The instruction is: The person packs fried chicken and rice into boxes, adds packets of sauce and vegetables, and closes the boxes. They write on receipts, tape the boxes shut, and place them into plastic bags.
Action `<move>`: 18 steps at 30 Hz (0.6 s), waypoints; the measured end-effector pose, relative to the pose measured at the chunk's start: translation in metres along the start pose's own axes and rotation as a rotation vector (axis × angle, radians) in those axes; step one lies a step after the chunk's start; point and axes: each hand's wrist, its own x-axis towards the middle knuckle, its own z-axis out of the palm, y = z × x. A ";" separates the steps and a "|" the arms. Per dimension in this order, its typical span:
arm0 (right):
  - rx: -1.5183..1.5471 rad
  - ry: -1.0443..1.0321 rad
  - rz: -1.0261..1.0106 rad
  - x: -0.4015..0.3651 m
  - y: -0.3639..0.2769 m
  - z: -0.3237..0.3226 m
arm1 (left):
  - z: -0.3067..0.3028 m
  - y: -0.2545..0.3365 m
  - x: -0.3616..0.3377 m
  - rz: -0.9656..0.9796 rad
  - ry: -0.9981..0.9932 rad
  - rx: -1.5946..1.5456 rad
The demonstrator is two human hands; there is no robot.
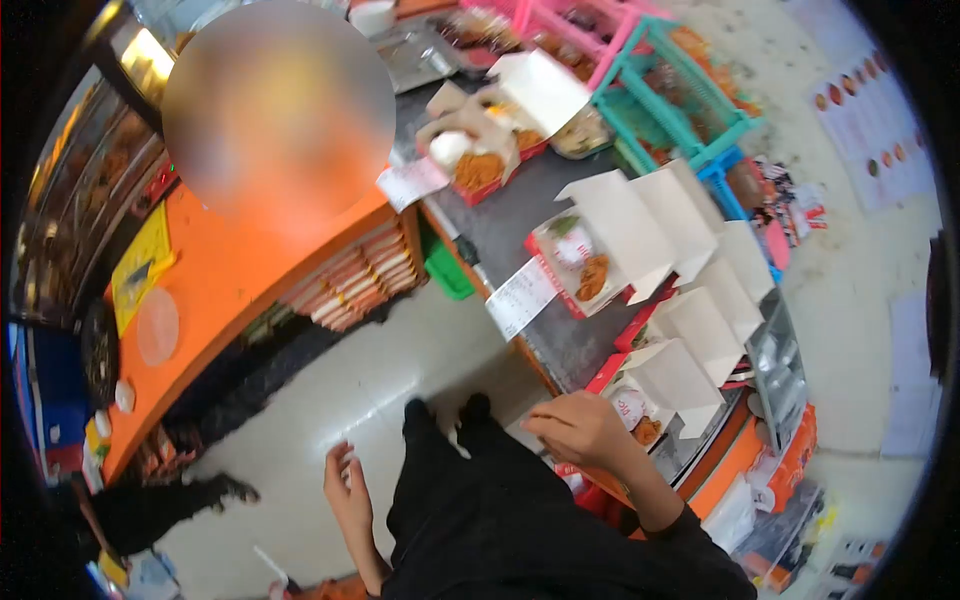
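My left hand hangs over the floor beside my leg, its fingers loosely apart and nothing in it. Close to the counter's front edge is my right hand, its fingers curled together; what they hold, if anything, is hidden. Just beyond it stands an open red and white meal box with a round wrapped item and fried chicken inside. Farther along the counter sits another open box holding chicken, a wrapped item and something green. A paper receipt lies against its near side.
More open food boxes line the dark counter toward the back, near a second receipt. Pink and teal baskets stand behind. An orange counter curves along the left. A person with a blurred head is at the upper left.
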 end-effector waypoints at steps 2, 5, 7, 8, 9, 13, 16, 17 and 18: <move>-0.116 0.063 0.018 0.012 0.005 -0.009 | -0.014 -0.020 0.007 0.073 -0.002 0.063; -0.280 0.103 0.058 0.030 0.018 -0.032 | -0.035 -0.030 0.026 0.184 0.030 0.207; -0.409 0.247 0.112 0.042 0.042 -0.049 | -0.044 -0.041 0.043 0.260 0.053 0.182; -0.427 0.239 0.231 0.053 0.060 -0.064 | -0.050 -0.044 0.054 0.281 0.059 0.268; -0.441 0.228 0.351 0.064 0.080 -0.083 | -0.050 -0.038 0.065 0.299 0.064 0.354; -0.574 -0.002 0.517 0.118 0.227 -0.160 | -0.041 0.042 0.097 0.121 -0.122 0.548; -0.574 -0.675 0.621 0.146 0.373 -0.178 | -0.007 0.072 0.116 0.175 -0.075 0.627; -0.472 -0.876 0.688 0.158 0.410 -0.175 | 0.005 0.076 0.120 0.176 -0.080 0.650; -0.372 -0.993 0.783 0.155 0.448 -0.157 | 0.019 0.081 0.126 0.177 -0.082 0.676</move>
